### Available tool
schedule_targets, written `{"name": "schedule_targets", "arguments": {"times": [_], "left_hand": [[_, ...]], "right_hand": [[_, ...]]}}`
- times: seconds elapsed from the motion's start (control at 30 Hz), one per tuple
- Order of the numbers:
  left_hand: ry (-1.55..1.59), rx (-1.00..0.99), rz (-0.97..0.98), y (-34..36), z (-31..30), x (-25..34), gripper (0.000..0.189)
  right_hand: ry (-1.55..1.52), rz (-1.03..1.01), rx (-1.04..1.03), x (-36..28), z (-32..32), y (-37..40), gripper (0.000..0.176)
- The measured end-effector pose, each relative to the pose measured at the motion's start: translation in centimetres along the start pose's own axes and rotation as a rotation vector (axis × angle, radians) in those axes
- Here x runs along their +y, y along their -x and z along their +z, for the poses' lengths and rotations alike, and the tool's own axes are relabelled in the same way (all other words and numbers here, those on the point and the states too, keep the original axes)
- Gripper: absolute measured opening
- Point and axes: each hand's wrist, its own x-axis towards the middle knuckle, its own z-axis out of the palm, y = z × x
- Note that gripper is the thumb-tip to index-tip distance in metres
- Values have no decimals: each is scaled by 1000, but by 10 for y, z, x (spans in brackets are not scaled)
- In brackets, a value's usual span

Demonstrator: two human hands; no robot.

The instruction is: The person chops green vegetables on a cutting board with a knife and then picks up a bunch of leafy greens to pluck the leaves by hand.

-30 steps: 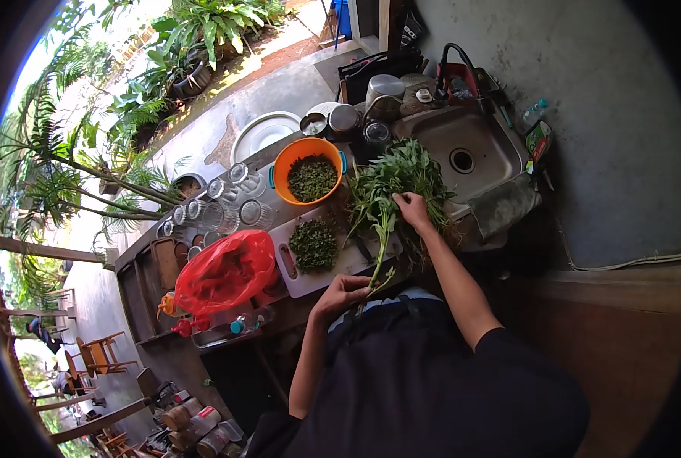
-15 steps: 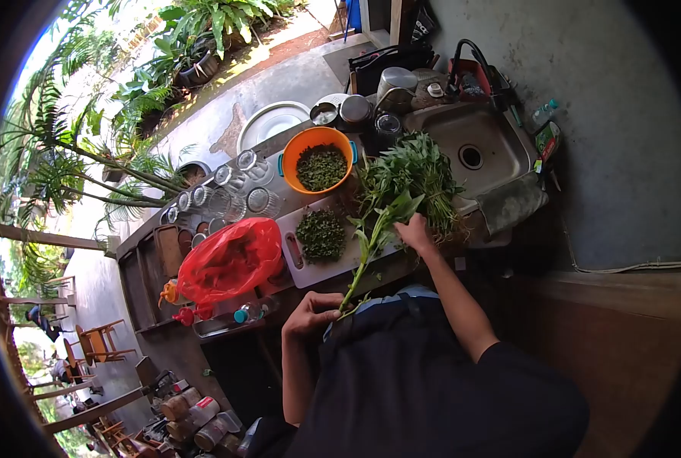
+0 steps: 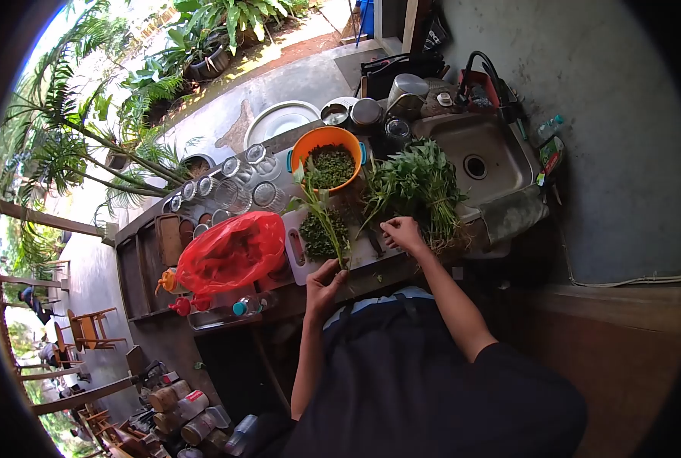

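Some greenery (image 3: 327,220) in left hand (image 3: 325,284), leaf pile (image 3: 314,237) partly behind

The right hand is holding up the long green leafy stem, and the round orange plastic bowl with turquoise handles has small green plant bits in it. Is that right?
Not quite: in the head view, the left hand, not the right hand, holds the long green leafy stem. The rest stands: the round orange bowl has small green plant bits in it.

Matt plastic cutting board (image 3: 359,248), glossy plastic basin (image 3: 304,143), crinkled plastic bag (image 3: 233,253), dull metal sink (image 3: 502,149)
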Motion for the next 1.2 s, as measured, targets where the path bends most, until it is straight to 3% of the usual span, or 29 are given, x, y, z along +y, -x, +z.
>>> {"name": "schedule_targets", "arguments": {"times": [0.17, 0.3, 0.5, 0.57, 0.67, 0.83, 0.93, 1.03, 1.1, 1.13, 1.2], "left_hand": [[-9, 70, -26, 0, -4, -4, 26], [-59, 61, -13, -3, -7, -12, 28], [-45, 49, 45, -12, -1, -6, 29], [-17, 53, 39, -16, 1, 0, 29], [-13, 64, -32, -24, 6, 8, 30], [70, 53, -50, -41, 10, -5, 32], [21, 35, -21, -46, 13, -1, 32], [9, 14, -13, -51, 17, 2, 31], [-9, 14, 2, -55, 17, -3, 31], [-25, 20, 18, -57, 18, -3, 30], [-8, 30, 21, -60, 21, -1, 30]], "right_hand": [[255, -63, 75, -16, 25, -27, 40], [244, -102, 154, -1, 39, -47, 36], [352, -1, 177, -8, -42, -21, 34], [602, -38, 211, 12, -62, -27, 33], [755, -181, 273, 33, -71, -33, 35], [632, -47, 220, 4, -67, -16, 31], [718, -26, 305, -29, -63, 7, 27], [547, -110, 195, -59, -53, 21, 31], [163, -19, -184, -91, -36, 37, 37], [162, -21, -182, -95, -24, 40, 37], [-24, -94, -392, -95, -3, 50, 39]]}}
